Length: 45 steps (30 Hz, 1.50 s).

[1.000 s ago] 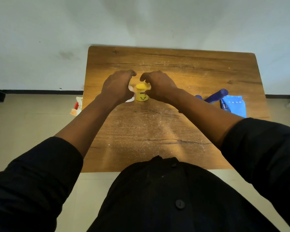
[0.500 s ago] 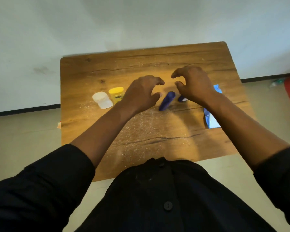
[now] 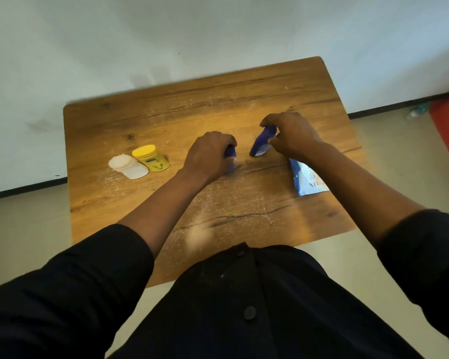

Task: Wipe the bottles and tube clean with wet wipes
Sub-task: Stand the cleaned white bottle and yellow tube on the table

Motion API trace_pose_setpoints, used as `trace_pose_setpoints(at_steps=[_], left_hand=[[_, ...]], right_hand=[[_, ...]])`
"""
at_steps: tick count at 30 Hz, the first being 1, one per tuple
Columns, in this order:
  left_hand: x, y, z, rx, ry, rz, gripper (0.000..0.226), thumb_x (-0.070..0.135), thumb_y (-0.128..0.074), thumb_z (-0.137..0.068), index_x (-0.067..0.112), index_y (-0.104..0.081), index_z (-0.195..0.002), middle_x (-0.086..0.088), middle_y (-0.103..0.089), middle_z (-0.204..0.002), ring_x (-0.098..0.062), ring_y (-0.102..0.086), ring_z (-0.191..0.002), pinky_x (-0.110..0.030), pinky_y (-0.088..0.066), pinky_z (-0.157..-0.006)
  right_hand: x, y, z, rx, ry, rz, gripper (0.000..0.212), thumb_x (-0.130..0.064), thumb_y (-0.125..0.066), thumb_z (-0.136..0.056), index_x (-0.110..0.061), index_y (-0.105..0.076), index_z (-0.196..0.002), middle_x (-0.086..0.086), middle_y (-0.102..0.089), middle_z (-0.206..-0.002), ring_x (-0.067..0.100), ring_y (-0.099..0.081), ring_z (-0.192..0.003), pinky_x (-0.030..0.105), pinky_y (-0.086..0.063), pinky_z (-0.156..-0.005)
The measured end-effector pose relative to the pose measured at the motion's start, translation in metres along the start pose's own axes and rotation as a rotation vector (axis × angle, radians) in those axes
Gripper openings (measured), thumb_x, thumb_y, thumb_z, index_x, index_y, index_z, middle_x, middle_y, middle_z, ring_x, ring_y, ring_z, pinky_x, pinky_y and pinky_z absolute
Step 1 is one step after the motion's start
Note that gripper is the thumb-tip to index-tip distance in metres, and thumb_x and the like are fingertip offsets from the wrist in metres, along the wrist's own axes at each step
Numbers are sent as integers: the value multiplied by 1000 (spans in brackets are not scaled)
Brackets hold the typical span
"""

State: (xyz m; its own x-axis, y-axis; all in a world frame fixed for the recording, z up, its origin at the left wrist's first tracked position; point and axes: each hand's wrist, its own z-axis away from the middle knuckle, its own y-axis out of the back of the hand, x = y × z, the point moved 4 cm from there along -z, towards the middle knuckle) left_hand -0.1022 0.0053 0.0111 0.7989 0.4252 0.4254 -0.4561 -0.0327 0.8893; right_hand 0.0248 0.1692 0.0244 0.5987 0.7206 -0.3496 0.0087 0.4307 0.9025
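A: At nine o'clock on the table (image 3: 109, 203): white jar (image 3: 128, 166), yellow jar (image 3: 151, 158), both lidded, contents unseen.

B: Hands?

A: Left hand (image 3: 209, 156) curls round a blue item (image 3: 230, 154) at centre; right hand (image 3: 292, 137) pinches the blue tube (image 3: 261, 142) just beside it.

B: Risks?

A: Tilted tube may slip or squeeze out. Wipes pack (image 3: 307, 181) lies at three o'clock, apparently unopened.

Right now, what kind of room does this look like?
Probably a plain indoor room, perhaps at home; I cannot tell which. A small wooden table stands against a bare white wall, with a dark skirting strip and pale floor.
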Motion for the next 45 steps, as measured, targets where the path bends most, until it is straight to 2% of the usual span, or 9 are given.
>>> trace_pose_setpoints(at_steps=[5,9,14,22,35,45], left_hand=[[-10,12,-3,8,41,-12,44,20,-75,-86,18,-72,-129,-4,-73,-125,-26,-66,-114,-33,-48,-92],[-24,27,-7,-1,58,-24,45,21,-79,-84,21,-72,-129,-2,-72,-127,-25,-66,-114,-34,-48,-93],[-41,42,-13,9,72,-75,47,18,-80,-83,20,-72,-129,-4,-72,-124,-27,-67,-113,-34,-49,-93],[-66,48,-9,20,110,-124,45,20,-83,-79,18,-74,-122,-4,-76,-118,-27,-69,-108,-38,-55,-90],[-72,48,-4,39,166,-101,45,20,-80,-78,20,-73,-122,-3,-75,-117,-27,-69,-106,-35,-54,-85],[-67,46,2,20,193,-95,57,24,-80,-78,23,-66,-134,-3,-74,-122,-28,-67,-112,-40,-56,-90]], right_hand=[[3,-7,-4,40,7,-57,40,-12,-75,-86,-19,-70,-125,6,-74,-119,25,-67,-107,38,-52,-90],[-13,-9,-9,68,59,-71,39,-12,-74,-87,-17,-71,-125,5,-75,-117,23,-68,-104,38,-55,-89],[-47,-14,-17,79,100,-90,39,-14,-71,-87,-18,-69,-126,5,-74,-115,24,-68,-102,43,-60,-86],[-89,-25,-27,36,136,-47,38,-10,-65,-87,-17,-68,-124,11,-72,-112,31,-67,-102,46,-60,-84],[-96,-35,-32,14,130,8,37,-5,-66,-86,-13,-69,-122,12,-72,-110,34,-68,-100,48,-61,-80],[-92,-35,-29,1,117,-35,53,-10,-71,-87,-16,-60,-138,11,-70,-121,31,-66,-109,47,-60,-88]])
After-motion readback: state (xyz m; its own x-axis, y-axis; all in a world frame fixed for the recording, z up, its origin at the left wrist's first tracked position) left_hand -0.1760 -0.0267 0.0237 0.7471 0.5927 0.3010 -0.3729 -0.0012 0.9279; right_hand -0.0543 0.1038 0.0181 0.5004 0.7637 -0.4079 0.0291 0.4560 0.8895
